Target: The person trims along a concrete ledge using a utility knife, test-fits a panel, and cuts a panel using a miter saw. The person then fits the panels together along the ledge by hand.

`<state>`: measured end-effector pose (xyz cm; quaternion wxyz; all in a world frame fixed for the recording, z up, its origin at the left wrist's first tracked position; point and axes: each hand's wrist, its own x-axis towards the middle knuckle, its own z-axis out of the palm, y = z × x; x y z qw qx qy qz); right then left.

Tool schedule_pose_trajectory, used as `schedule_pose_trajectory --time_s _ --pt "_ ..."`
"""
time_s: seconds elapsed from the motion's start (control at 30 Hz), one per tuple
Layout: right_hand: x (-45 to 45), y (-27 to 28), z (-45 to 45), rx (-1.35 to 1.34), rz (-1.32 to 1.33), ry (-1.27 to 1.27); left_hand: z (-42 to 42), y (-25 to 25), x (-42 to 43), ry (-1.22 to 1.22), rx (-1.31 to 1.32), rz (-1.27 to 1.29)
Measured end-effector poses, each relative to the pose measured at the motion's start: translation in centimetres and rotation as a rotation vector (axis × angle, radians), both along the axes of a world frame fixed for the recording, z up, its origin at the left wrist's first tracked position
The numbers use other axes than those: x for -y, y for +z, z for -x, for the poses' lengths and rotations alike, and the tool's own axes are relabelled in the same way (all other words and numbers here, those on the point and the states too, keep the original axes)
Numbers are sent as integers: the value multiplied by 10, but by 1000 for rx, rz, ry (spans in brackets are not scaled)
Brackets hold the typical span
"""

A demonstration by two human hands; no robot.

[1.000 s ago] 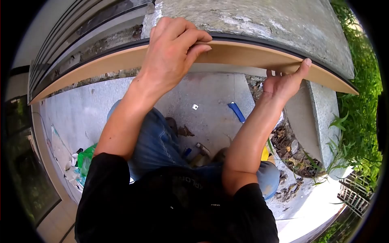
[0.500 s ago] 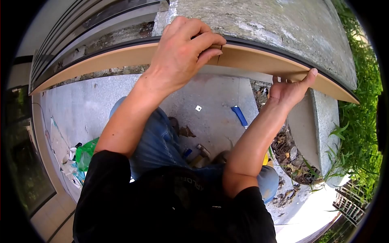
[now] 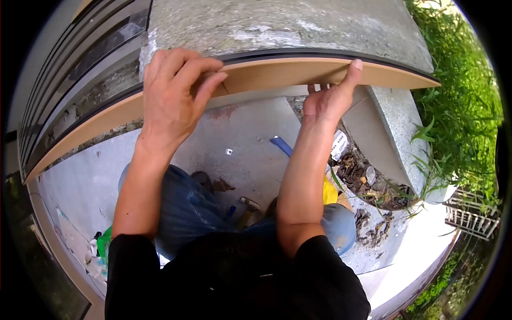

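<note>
A long tan strip (image 3: 277,73) with a black edge spans the view, appearing curved through the lens. My left hand (image 3: 173,96) is closed over the strip, its thumb and index finger pinching beside a dark seam that crosses the tan face. Farther right, my right hand (image 3: 328,101) grips the same strip. Its thumb lies across the upper edge, while the other fingers go behind the strip and are partly hidden.
A rough concrete slab (image 3: 288,26) lies beyond the strip, with dark metal bars (image 3: 80,58) to its left. On the floor are a blue-handled tool (image 3: 280,144) and a small white square (image 3: 229,152). Dry leaves (image 3: 368,176) and green plants (image 3: 453,101) are at right.
The view has shifted, so the strip, both hands and the floor items appear farther left. Both hands keep their hold, with little visible change along the strip.
</note>
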<state>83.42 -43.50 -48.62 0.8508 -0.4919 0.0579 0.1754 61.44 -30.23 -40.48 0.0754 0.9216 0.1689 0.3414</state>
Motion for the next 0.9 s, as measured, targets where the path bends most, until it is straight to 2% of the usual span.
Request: schedule_pose_trajectory --time_s 0.3,0.63,0.7,0.77,0.83,0.9 --pt "-9 -18 -1 126 -84 -130 -6 2 12 64 -105 23" --pt "5 -29 -9 -92 -148 -202 -7 1 16 95 -176 -13" --pt "2 -43 -15 -165 -200 -132 -9 -1 16 87 -188 -24" --pt "-1 -42 -14 -158 -258 -131 -8 0 15 76 -174 -36" --pt "3 -39 -13 -119 -324 -22 -8 0 14 74 -155 -30" --pt "-6 -34 -9 -206 -314 -89 -7 1 13 55 -136 -19"
